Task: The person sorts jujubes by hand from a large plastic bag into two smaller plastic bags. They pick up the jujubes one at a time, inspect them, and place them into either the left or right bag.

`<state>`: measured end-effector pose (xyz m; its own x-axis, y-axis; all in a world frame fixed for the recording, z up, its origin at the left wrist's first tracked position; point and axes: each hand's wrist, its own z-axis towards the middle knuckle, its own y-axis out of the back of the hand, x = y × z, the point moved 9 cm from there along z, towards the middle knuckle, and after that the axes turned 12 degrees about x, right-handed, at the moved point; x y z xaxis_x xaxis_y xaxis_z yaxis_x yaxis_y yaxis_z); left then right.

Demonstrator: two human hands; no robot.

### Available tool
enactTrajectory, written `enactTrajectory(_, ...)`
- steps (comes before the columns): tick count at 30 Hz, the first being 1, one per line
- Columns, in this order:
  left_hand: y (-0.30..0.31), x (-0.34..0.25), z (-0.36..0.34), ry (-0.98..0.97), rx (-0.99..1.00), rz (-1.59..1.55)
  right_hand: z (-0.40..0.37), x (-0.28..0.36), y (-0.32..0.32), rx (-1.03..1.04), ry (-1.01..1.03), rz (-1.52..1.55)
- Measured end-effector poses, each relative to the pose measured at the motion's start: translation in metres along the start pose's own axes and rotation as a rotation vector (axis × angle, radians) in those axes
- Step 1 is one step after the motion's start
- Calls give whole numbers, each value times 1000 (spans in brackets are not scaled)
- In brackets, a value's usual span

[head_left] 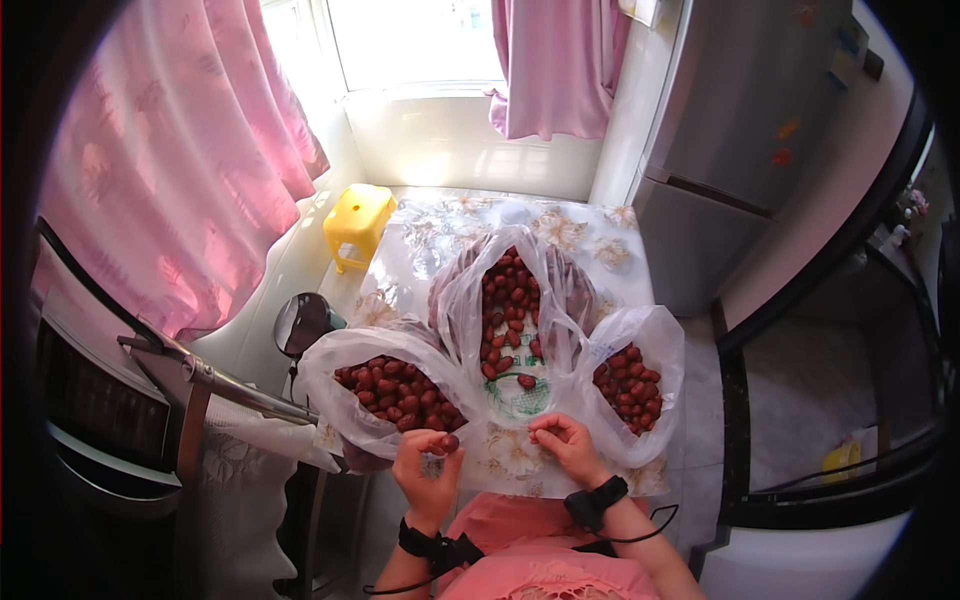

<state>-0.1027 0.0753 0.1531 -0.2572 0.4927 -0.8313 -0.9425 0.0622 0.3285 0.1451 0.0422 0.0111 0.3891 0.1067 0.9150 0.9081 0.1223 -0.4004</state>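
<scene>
My left hand [428,470] pinches a dried red date [450,443] between thumb and fingers, at the near rim of the left plastic bag [325,350], which is full of red dates [400,392]. My right hand [568,450] has its thumb and fingertips drawn together over the table's near side; whether anything small is between them I cannot make out. In the middle, a large clear bag [460,320] with green print lies open toward me, with dates [512,290] spilling down inside. A third bag [665,345] of dates [628,390] stands on the right.
The bags rest on a table [620,270] with a flowered cover. A yellow stool [358,222] stands beyond its left side, near a dark round object [300,325]. A refrigerator [715,190] is at the back right. Pink curtains [180,170] hang by the window.
</scene>
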Motion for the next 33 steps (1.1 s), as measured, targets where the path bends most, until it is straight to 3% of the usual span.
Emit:
enactTrajectory(7, 30, -10, 17, -81, -66, 290, 1, 3, -1, -14, 2, -49)
enactTrajectory(15, 43, 0, 19, -26, -59, 443, 0, 8, -3, -30, 2, -38)
enactTrajectory(18, 53, -12, 22, -18, -176, 500, -1, 6, -1, -27, 2, -47)
enactTrajectory(20, 52, -1, 17, 74, -104, 208, -1, 7, -1, -37, -1, -52)
enactTrajectory(21, 51, -2, 14, 73, -100, 203, -2, 7, -2, -41, -8, -54)
enactTrajectory(23, 16, 6, 11, 130, 213, -207, -2, 6, -1, -43, -6, -48)
enactTrajectory(24, 11, 5, 8, 130, 213, -209, -1, 5, -1, -39, -5, -40)
enactTrajectory(26, -19, -6, 2, 40, 436, -143, -1, 5, -1, -41, -3, -42)
enactTrajectory(29, -30, -4, -5, -73, 421, -75, -2, 4, 0, -53, -8, -49)
enactTrajectory(33, -44, 4, -10, 10, 436, -133, -2, 5, -1, -66, -25, -64)
